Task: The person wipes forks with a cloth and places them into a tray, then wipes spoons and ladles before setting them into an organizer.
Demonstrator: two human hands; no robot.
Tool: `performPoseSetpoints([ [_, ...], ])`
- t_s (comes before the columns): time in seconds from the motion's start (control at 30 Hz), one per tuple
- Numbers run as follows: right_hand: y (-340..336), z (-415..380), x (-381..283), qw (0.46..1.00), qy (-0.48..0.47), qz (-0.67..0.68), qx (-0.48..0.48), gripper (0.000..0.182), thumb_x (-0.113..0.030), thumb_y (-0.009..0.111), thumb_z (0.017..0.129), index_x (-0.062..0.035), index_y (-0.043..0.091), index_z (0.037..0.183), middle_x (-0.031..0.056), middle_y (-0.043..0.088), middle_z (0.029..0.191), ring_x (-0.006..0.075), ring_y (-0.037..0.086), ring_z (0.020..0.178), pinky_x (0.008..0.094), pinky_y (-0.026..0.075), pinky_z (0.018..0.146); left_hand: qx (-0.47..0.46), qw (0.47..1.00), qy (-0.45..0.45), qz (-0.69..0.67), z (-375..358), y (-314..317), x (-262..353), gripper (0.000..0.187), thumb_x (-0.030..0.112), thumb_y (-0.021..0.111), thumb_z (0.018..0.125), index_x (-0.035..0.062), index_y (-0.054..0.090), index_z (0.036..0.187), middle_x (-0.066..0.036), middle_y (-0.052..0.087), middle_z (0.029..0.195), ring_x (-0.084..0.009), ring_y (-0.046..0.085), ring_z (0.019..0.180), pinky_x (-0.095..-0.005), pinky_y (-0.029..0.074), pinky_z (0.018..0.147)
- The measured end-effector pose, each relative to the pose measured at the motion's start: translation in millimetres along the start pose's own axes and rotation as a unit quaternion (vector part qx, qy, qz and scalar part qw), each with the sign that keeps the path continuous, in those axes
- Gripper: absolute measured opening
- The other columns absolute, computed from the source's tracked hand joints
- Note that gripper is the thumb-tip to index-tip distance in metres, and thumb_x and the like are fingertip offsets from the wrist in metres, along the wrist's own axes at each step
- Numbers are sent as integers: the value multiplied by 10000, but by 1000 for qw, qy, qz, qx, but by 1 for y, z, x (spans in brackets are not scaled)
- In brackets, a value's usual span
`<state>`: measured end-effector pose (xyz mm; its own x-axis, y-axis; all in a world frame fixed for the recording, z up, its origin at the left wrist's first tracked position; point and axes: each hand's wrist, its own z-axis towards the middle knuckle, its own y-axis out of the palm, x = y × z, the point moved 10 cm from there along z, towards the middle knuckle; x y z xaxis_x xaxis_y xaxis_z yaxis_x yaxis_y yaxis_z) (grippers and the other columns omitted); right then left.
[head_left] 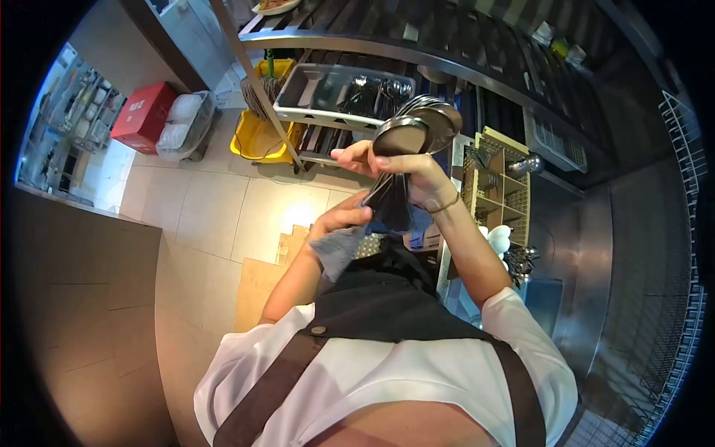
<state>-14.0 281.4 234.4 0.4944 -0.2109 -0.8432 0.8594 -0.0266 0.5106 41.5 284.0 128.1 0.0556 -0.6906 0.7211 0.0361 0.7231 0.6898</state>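
Note:
A bunch of metal spoons with broad round bowls is raised in front of my chest, bowls up and handles pointing down. My right hand is closed around the bunch just below the bowls, some of its fingers hidden behind them. Lower down, my left hand is closed at the handle ends with a grey-blue cloth hanging from it. Part of the cloth seems to lie around the handles, but the exact contact is hidden.
A white-rimmed bin with cutlery sits on the rack ahead, beside a yellow bucket. To the right are a beige divided cutlery basket and several upright utensils. A red box stands on the floor at left.

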Motion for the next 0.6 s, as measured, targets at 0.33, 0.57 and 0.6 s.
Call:
performPoseSetpoints([
  [0.33, -20, -7, 35, 978, 124, 166, 29, 205, -130, 550, 866, 66, 575, 918, 166, 624, 882, 272, 633, 826, 370, 518, 757, 126, 985, -112, 33, -47, 6, -47, 615, 299, 633, 872, -18, 388, 1338, -43, 548, 1088, -124, 513, 1007, -288, 401, 911],
  [0.57, -36, -11, 22, 980, 105, 144, 93, 196, -159, 547, 875, -11, 492, 758, 149, 591, 812, 246, 636, 696, 351, 559, 614, 109, 969, -158, 153, -86, 5, 9, 629, 464, 326, 989, -84, 455, 1268, -157, 515, 1295, -234, 527, 1141, -355, 419, 982],
  [0.6, -33, -11, 20, 979, 99, 154, 85, 197, -161, 545, 879, -13, 490, 761, 143, 584, 801, 241, 636, 698, 352, 559, 618, 88, 986, -94, 104, -86, 15, 34, 689, 505, 306, 977, -108, 447, 1258, -187, 514, 1282, -267, 523, 1154, -374, 413, 996],
])
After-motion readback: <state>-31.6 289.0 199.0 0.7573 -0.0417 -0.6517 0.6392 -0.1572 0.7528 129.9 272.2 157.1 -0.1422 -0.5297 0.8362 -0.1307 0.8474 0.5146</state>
